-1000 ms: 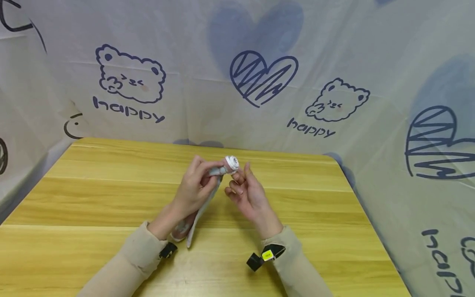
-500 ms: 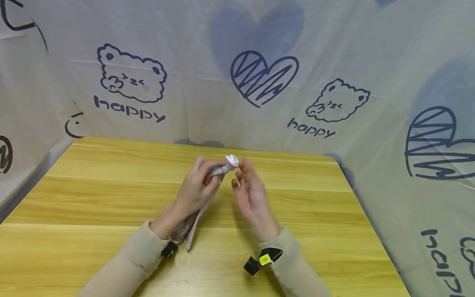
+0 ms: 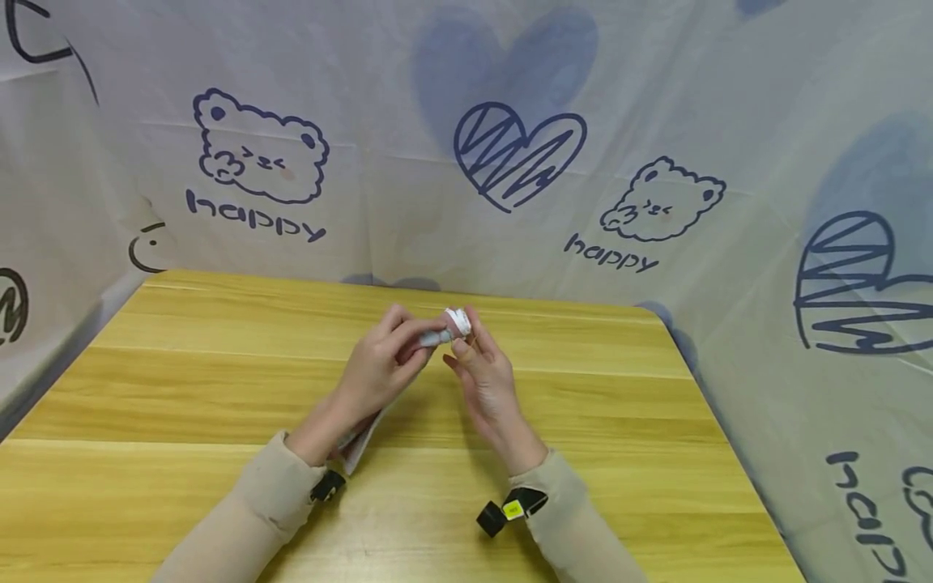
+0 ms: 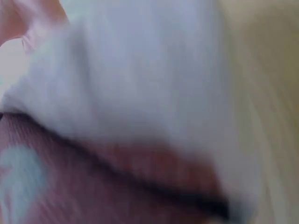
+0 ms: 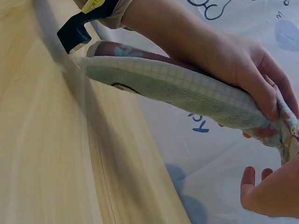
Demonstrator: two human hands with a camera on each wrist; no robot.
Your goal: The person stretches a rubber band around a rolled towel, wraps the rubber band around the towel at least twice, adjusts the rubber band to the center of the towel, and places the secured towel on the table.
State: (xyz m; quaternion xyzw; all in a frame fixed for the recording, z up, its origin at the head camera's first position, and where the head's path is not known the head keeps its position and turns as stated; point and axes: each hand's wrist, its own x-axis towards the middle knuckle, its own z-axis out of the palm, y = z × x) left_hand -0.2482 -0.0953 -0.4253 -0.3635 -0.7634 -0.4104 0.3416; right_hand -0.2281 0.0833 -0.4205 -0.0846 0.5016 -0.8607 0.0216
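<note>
A patterned towel (image 5: 177, 95), dusty pink, pale green and white, is gathered into a narrow length. My left hand (image 3: 372, 368) grips it near its upper end. From there the loose folds hang back beneath the left wrist, and the palm hides part of them. Past the left fingers the towel's tightly rolled white end (image 3: 459, 322) sticks out. Thumb and index finger of my right hand (image 3: 496, 397) close around that end from the right, while the other fingers stay loosely bent below. In the left wrist view the pink cloth (image 4: 70, 182) is close and blurred.
Both hands are over a wooden table (image 3: 219, 389). Behind it and along its sides hangs a pale fabric sheet (image 3: 408, 202) printed with bears, hearts and lettering. A black wrist device (image 3: 503, 514) sits below the right cuff.
My right hand first opened a little and drew slightly off the rolled end, then came back with thumb and index finger at it. The towel's hanging part shifted slightly left and up.
</note>
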